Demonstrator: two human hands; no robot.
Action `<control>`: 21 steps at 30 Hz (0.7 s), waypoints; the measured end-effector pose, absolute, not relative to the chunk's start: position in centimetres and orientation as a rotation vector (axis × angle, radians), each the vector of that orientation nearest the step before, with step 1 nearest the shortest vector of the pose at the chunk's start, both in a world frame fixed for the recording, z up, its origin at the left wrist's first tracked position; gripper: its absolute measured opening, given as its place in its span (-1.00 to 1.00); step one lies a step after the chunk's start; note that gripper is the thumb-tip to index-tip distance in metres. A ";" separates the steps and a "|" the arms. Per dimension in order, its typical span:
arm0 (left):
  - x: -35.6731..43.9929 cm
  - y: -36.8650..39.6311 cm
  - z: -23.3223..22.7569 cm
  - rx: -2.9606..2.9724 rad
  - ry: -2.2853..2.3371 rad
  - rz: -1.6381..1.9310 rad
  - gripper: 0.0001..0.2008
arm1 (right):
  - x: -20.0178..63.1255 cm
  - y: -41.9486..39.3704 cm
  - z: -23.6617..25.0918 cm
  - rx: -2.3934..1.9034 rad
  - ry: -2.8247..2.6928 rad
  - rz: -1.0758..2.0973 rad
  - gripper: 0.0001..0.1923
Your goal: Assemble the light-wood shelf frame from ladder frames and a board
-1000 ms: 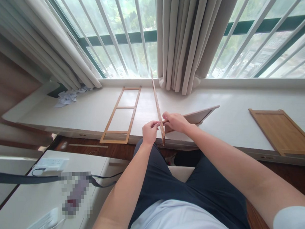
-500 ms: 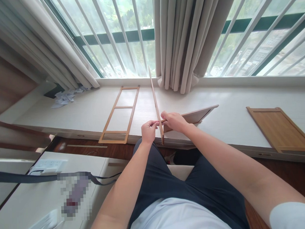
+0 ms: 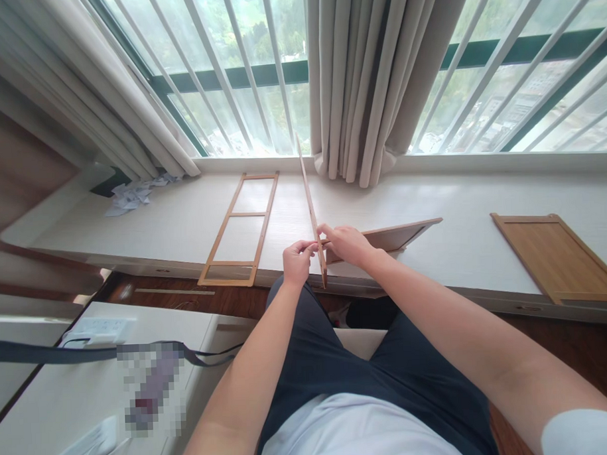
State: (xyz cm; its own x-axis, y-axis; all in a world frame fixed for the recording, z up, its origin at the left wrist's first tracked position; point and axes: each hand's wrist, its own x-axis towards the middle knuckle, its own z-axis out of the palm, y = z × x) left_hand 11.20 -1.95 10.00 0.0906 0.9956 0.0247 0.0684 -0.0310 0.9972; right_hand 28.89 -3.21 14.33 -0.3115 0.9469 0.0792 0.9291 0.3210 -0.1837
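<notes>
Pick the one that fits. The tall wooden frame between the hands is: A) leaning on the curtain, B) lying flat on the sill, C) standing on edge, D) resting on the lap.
C: the left hand and right hand grip the frame, which stands on its edge above the sill, seen edge-on.

We see beige curtains (image 3: 363, 79) before a barred window (image 3: 238, 64), daylight on the white sill (image 3: 471, 195), dark wood floor (image 3: 586, 350).

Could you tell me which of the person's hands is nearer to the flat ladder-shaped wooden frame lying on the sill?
Left. The left hand is just right of the ladder-shaped frame; the right hand lies farther right, beyond the upright frame.
</notes>
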 end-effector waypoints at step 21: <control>10.4 -2.0 9.8 1.417 1.200 1.116 -0.73 | 28.7 -3.8 14.5 -1.550 -2.490 0.078 -0.72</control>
State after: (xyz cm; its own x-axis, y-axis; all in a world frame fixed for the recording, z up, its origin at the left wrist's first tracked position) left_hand 10.41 -1.96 9.83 0.1064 0.9920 0.0677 0.1394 -0.0823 0.9868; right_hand 28.67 -3.85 14.52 -0.4261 0.8927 0.1468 0.8817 0.4462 -0.1536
